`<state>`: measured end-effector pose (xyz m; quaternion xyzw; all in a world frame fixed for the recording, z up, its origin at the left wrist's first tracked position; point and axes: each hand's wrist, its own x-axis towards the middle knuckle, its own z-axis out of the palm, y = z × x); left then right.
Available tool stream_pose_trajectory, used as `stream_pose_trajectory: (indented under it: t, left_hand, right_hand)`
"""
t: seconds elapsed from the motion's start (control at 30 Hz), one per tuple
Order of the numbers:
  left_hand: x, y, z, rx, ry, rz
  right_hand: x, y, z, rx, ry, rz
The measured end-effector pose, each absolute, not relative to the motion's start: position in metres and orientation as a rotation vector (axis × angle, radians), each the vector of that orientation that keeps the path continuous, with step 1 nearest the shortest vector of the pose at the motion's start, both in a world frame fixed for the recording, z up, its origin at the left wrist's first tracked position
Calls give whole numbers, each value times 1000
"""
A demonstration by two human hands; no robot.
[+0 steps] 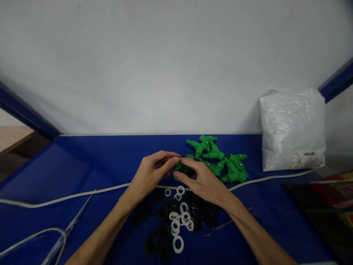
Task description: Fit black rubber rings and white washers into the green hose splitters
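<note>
Both hands meet over the middle of the blue table, around a green plastic hose fitting (177, 174). My left hand (156, 167) pinches it from the left with thumb and fingertips. From the right, my right hand (198, 178) grips the same fitting, its thumb along the lower side. Fingers cover much of the part. Just behind and to the right lies a pile of green Y-shaped hose connectors (217, 162). In front of the hands are scattered white ring nuts (178, 244) and black rings (152, 244).
A white cable (104, 190) crosses the blue table (116, 154) from side to side. A white plastic package (293, 129) stands at the back right against the pale wall. Long tweezers (75, 219) lie at left, and small screws (207, 235) near the rings.
</note>
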<state>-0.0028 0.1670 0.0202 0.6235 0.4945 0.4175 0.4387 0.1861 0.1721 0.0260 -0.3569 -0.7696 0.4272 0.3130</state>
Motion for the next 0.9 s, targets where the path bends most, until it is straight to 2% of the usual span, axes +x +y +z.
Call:
stream_pose_trajectory:
  t: [0.5,0.9]
  left_hand:
    - [-4,169,20,1333,1082,1047]
    - [-7,168,19,1287,1070,1011]
  right_hand:
    - [183,172,21,-1061,-1958,1083]
    - [180,169,19,-970,-1978,928]
